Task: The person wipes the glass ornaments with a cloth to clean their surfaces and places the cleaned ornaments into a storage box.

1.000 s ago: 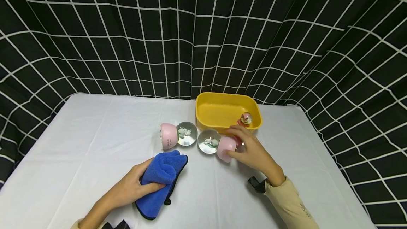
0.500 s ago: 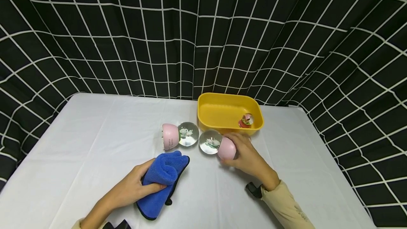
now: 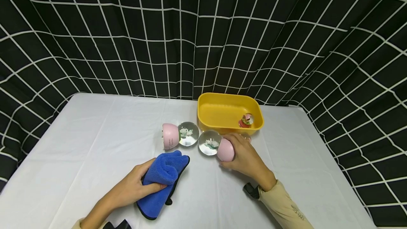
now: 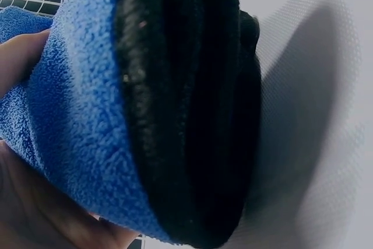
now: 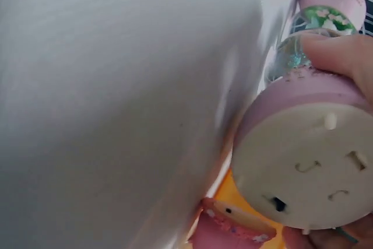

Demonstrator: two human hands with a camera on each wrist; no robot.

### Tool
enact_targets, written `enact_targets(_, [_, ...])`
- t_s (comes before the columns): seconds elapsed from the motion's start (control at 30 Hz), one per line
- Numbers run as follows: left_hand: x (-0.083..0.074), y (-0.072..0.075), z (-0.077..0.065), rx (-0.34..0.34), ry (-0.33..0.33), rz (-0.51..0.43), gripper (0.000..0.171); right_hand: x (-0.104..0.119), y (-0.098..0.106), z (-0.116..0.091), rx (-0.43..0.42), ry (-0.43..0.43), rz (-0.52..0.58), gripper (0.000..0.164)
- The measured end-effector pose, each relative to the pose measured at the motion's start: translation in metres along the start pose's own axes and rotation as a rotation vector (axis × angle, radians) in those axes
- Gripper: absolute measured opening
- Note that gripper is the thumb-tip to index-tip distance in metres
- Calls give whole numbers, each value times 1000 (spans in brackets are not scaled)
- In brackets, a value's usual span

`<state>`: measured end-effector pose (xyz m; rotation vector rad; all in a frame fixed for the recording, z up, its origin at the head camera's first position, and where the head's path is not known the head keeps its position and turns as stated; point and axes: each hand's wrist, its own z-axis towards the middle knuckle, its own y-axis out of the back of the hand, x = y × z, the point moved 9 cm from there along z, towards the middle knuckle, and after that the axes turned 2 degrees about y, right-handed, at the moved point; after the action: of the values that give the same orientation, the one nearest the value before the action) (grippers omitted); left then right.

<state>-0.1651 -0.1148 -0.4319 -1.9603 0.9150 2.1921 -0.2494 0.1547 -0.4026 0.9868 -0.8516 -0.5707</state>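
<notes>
My left hand (image 3: 130,186) grips a folded blue towel (image 3: 163,169) with black edging, near the table's front. In the left wrist view the towel (image 4: 87,109) fills much of the frame, with fingers curled round it. My right hand (image 3: 246,156) holds the pink base of a snow globe (image 3: 225,150) that lies on its side, glass ball pointing left. The right wrist view shows this globe's pale underside (image 5: 309,167), with thumb and fingers at its rim. A second pink-based snow globe (image 3: 170,136) lies opposite, its ball close to the first one's; whether they touch I cannot tell.
Behind the globes stands a yellow tray (image 3: 203,101) with a small red-based snow globe (image 3: 245,120) inside. Another small globe (image 3: 246,136) is mostly hidden behind my right hand; its red-pink base (image 5: 233,225) shows in the right wrist view. A black grid curtain (image 3: 152,45) surrounds the white table.
My right hand has closed round the pink base and tilted the globe slightly, with its wrist drawn a little toward me. The left hand and towel stay in place.
</notes>
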Motion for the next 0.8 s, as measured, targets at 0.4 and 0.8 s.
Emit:
enact_targets(0.4, [-4, 2, 0, -24, -14, 11, 58, 9, 7, -12, -43, 15, 31, 74])
enact_targets(0.8, [-16, 15, 2, -106, -102, -147, 40, 8, 15, -28, -46, -112, 285, 71])
